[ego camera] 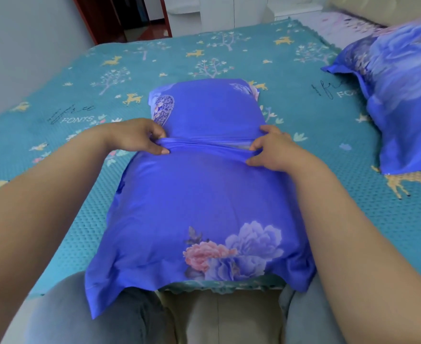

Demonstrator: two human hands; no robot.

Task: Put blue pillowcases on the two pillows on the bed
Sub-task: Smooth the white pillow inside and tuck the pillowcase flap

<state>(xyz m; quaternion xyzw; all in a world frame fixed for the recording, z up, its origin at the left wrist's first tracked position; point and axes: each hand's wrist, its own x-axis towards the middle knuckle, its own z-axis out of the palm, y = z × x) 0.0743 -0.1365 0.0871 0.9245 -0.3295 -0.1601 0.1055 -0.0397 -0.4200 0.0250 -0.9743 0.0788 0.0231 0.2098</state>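
On bed (204,50); both hands pinch pillowcase (199,194) opening.

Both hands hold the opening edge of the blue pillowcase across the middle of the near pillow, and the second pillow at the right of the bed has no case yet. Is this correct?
Not quite. The head view shows the second pillow at the right already inside a blue flowered case. The rest holds: the left hand and right hand both hold the opening edge of the blue pillowcase across the near pillow.

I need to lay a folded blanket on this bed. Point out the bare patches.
Free: the sheet left of the near pillow, and the far strip beyond it. A narrower lane lies between it and the second pillow. Crowded: the middle, where both hands grip.
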